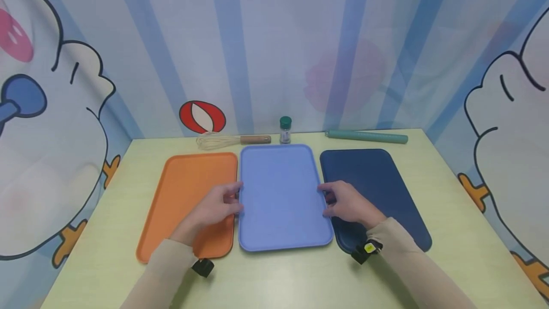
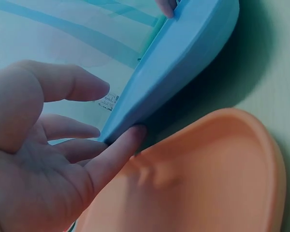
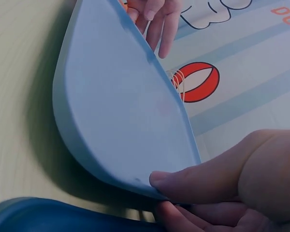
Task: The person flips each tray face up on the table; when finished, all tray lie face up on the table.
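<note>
A periwinkle-blue tray (image 1: 280,194) occupies the middle of the table, between two other trays. My left hand (image 1: 217,204) is at its left edge; in the left wrist view the fingers (image 2: 122,150) touch the outer rim, while the thumb is spread apart from it. On the opposite edge, my right hand (image 1: 348,201) pinches the rim. The right wrist view shows that thumb (image 3: 183,183) over the rim and fingers below, partly hidden. Under my left hand lies an orange tray (image 1: 188,180); a navy tray (image 1: 373,170) lies beneath my right.
Along the table's back edge are a whisk (image 1: 218,141) with a wooden handle, a green-capped small shaker jar (image 1: 285,132) and a green rolling-pin-like rod (image 1: 366,136). A printed cloth backdrop (image 1: 279,46) rises directly behind the pale table (image 1: 274,280).
</note>
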`<move>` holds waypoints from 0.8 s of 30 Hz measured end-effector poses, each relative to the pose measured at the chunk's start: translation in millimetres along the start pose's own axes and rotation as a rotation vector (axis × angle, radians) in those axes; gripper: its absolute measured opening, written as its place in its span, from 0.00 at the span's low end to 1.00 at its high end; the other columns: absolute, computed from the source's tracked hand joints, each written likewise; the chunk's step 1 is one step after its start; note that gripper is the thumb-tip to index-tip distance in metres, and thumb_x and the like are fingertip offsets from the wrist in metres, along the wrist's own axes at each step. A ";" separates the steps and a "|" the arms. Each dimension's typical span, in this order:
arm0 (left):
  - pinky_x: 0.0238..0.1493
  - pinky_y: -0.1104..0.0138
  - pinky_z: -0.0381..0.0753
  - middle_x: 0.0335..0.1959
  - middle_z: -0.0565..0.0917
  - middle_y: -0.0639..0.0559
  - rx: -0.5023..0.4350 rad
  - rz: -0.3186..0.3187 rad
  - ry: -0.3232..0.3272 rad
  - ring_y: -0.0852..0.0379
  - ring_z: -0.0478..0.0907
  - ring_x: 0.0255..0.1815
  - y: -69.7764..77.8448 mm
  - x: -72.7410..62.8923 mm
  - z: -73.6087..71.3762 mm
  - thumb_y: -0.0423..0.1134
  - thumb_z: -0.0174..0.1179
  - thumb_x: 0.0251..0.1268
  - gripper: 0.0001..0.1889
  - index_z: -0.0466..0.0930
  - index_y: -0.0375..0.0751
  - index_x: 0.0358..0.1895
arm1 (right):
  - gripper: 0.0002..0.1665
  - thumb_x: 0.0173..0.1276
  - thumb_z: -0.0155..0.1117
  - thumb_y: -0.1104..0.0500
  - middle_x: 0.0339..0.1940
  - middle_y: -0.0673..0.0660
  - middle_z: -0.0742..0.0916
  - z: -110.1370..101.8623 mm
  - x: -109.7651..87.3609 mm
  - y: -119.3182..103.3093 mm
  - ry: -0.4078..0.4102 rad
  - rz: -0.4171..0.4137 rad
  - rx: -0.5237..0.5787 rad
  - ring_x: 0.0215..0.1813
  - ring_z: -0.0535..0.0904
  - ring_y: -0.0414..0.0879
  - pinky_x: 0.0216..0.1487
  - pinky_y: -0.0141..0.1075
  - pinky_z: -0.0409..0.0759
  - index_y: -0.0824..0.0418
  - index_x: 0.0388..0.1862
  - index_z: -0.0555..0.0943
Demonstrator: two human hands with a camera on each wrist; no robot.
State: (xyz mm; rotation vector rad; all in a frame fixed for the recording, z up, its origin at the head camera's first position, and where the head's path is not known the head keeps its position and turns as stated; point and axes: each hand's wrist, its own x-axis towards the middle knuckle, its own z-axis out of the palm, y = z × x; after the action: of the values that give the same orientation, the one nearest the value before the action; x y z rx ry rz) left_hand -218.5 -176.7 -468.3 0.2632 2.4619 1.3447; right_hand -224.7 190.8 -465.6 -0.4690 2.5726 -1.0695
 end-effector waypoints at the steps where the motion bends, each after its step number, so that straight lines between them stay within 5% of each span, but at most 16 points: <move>1: 0.62 0.55 0.84 0.78 0.71 0.40 0.004 -0.004 0.000 0.45 0.78 0.65 0.6 0.2 0.1 0.35 0.65 0.73 0.36 0.63 0.37 0.81 | 0.41 0.60 0.75 0.73 0.61 0.73 0.85 0.1 0.3 -0.9 -0.006 -0.001 -0.009 0.57 0.86 0.60 0.51 0.46 0.89 0.76 0.72 0.73; 7: 0.55 0.60 0.84 0.80 0.69 0.41 0.041 -0.008 -0.011 0.46 0.77 0.61 5.0 -0.8 0.8 0.36 0.66 0.73 0.37 0.62 0.37 0.82 | 0.41 0.60 0.76 0.73 0.61 0.73 0.85 1.6 0.9 -4.5 -0.016 0.018 -0.039 0.57 0.87 0.60 0.51 0.44 0.89 0.77 0.72 0.72; 16: 0.72 0.48 0.75 0.82 0.64 0.38 0.048 0.013 -0.052 0.41 0.71 0.74 10.6 -3.1 0.2 0.37 0.65 0.74 0.39 0.58 0.35 0.83 | 0.40 0.59 0.77 0.73 0.59 0.71 0.86 2.8 1.8 -5.8 -0.011 0.038 -0.072 0.57 0.87 0.59 0.51 0.45 0.88 0.76 0.71 0.74; 24: 0.73 0.45 0.73 0.82 0.63 0.37 0.053 0.035 -0.075 0.38 0.69 0.77 9.8 -2.0 -0.9 0.38 0.65 0.74 0.40 0.57 0.35 0.83 | 0.40 0.60 0.77 0.73 0.63 0.72 0.84 2.1 2.5 -7.5 -0.013 0.036 -0.097 0.60 0.85 0.62 0.54 0.47 0.88 0.75 0.72 0.73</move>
State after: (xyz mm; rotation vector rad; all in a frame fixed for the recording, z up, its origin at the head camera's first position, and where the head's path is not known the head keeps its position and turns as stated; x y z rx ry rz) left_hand -216.9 -172.8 -459.2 0.3646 2.4440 1.2611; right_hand -224.9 183.4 -462.0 -0.4491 2.6201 -0.9305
